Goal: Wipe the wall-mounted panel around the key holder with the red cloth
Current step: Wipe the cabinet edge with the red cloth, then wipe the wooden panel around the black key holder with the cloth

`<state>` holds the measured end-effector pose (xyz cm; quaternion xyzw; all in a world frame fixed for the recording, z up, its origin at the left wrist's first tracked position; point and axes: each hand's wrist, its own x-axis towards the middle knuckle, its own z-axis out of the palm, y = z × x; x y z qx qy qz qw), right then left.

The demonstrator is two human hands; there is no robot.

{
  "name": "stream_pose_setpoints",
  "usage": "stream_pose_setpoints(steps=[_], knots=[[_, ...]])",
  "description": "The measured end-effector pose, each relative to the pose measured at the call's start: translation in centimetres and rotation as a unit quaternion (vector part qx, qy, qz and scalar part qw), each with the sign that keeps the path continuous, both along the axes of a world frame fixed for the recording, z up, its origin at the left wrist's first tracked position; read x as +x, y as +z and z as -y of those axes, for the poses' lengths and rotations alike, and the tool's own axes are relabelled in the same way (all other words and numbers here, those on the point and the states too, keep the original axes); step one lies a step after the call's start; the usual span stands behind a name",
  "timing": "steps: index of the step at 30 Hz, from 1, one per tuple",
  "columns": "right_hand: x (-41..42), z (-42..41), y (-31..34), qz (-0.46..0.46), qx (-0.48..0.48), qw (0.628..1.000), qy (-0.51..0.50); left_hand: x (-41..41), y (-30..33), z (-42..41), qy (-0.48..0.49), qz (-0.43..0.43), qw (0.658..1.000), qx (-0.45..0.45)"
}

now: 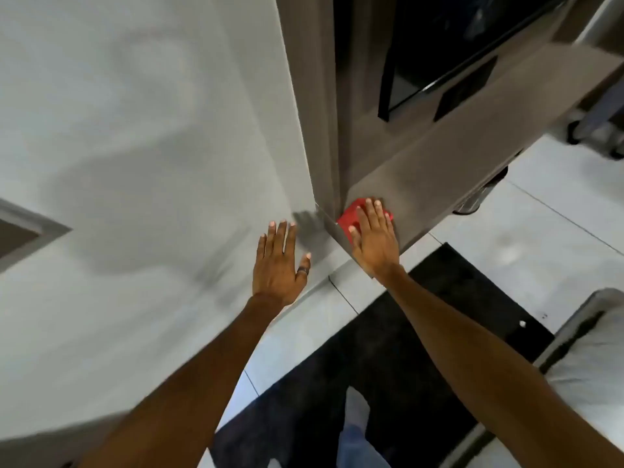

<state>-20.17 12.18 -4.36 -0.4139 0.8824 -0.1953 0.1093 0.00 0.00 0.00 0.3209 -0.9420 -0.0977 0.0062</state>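
My right hand lies flat on the red cloth, pressing it against the low end of a grey-brown wall panel. Only the cloth's left and upper edges show past my fingers. My left hand, a dark ring on one finger, rests flat with fingers spread on the white wall just left of the panel's corner, holding nothing. A dark rectangular fitting sits higher on the panel; I cannot tell whether it is the key holder.
A dark glossy screen or glass is mounted above on the panel. Below lie pale floor tiles and a black rug. A white-cushioned seat stands at the right edge. A framed opening is at the far left.
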Motion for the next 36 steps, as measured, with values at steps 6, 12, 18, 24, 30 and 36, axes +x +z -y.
stream_pose_setpoints(steps=[6,12,18,24,30,36], knots=[[-4.3,2.8,-4.2,-0.001,0.114,0.992,0.05,-2.7,-2.6,1.3,-0.003,0.026,1.0,0.013],[-5.6,3.9,-2.5,0.111,0.091,0.986,-0.085,-1.2,-1.9,1.3,-0.011,0.001,1.0,0.005],[-2.3,2.1,2.6,0.398,-0.053,0.883,-0.242,4.2,0.8,1.0,-0.014,-0.016,1.0,-0.012],[10.0,3.1,7.1,0.53,-0.273,0.769,-0.232,12.2,5.8,2.1,-0.035,-0.125,0.99,-0.058],[25.0,8.9,15.7,0.681,-0.305,0.647,-0.156,23.3,13.5,5.2,-0.01,-0.245,0.954,-0.171],[40.5,13.5,26.0,0.419,-0.538,0.731,0.007,37.5,22.3,9.0,0.054,-0.372,0.861,-0.342]])
